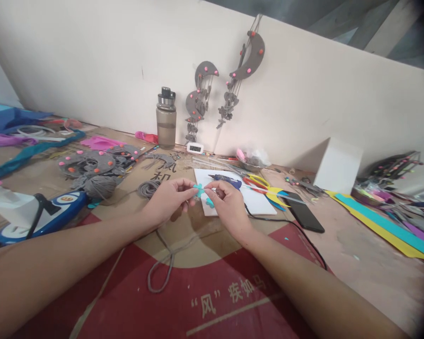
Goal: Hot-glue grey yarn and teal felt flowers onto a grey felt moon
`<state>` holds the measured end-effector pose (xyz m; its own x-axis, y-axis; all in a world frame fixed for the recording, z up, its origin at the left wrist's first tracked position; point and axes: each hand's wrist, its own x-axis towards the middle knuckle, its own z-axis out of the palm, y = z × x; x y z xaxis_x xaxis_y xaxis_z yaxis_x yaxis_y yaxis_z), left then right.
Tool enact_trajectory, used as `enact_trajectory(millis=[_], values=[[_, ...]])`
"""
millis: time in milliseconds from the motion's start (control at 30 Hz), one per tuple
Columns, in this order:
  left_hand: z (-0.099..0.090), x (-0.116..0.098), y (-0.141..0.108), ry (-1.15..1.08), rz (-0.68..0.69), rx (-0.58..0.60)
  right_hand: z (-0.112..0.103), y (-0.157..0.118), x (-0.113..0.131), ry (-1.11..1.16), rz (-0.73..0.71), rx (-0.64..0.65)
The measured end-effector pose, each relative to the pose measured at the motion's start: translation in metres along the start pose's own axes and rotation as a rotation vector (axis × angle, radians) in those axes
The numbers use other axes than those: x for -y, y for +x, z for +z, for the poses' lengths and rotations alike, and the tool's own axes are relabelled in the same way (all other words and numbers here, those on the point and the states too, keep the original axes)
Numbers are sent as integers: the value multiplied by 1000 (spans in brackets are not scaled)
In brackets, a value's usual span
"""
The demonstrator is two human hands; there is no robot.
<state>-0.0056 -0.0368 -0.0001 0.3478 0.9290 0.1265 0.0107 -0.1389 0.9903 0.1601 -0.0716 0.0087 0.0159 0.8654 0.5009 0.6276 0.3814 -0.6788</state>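
Observation:
My left hand (175,197) pinches a small turquoise flower cutout (198,189) between thumb and fingers. Close beside it, my right hand (228,205) has thumb and forefinger pressed together at the flower's right edge; what they grip is too small to make out. A second turquoise cutout (209,202) shows just below, near the right thumb. Grey yarn (169,259) trails in a loop under my hands, and a coil of yarn (148,189) lies by my left wrist. Behind my right hand, a blue glue gun (226,180) rests on a white board (261,203).
Yellow-handled scissors (257,181) and a black phone (303,213) lie to the right. A black cord (289,220) crosses the cardboard. A water bottle (166,120) stands at the wall, near hanging grey moon ornaments (252,54). A blue power strip (61,212) sits left.

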Motion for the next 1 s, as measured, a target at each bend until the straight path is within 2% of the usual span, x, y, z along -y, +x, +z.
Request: enact_trajectory(millis=[333,767,1000], values=[[2,-5,-4,74,-84,-49,-5,-2,4,-204,-191,-17],[3,-8,-7,99,-99,3,-6,-2,4,-287,-173,-9],[3,-5,-7,91,-66,35,-7,-2,4,-298,-181,-23]])
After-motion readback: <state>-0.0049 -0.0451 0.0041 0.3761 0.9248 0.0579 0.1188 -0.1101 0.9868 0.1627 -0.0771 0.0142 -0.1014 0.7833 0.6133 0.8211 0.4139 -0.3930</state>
